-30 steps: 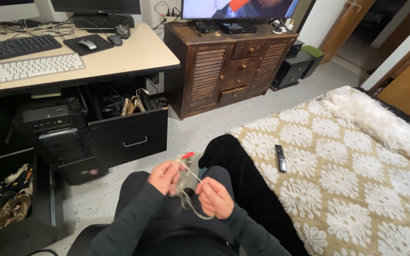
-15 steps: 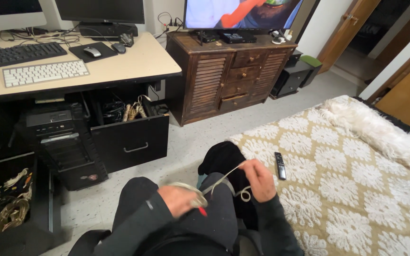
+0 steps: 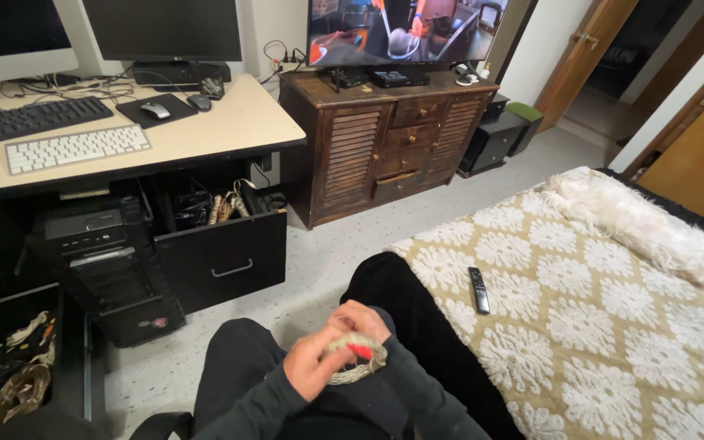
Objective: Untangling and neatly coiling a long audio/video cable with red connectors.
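Both hands meet over the lap, the left hand (image 3: pixel 310 371) gripping the coiled pale cable (image 3: pixel 352 360) from its left side, the right hand (image 3: pixel 358 319) closed over the coil's top.

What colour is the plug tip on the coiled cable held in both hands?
Red, on the pale coiled cable; plug tip is clearest in the head view.

this is a bedroom at home that is also used as an office. near right is a bed with a beige patterned blanket (image 3: pixel 613 326), far left a cream desk (image 3: pixel 230 110) with a white keyboard (image 3: pixel 75 148), and a dark wooden cabinet (image 3: pixel 385 138) carrying a television (image 3: pixel 401 28).
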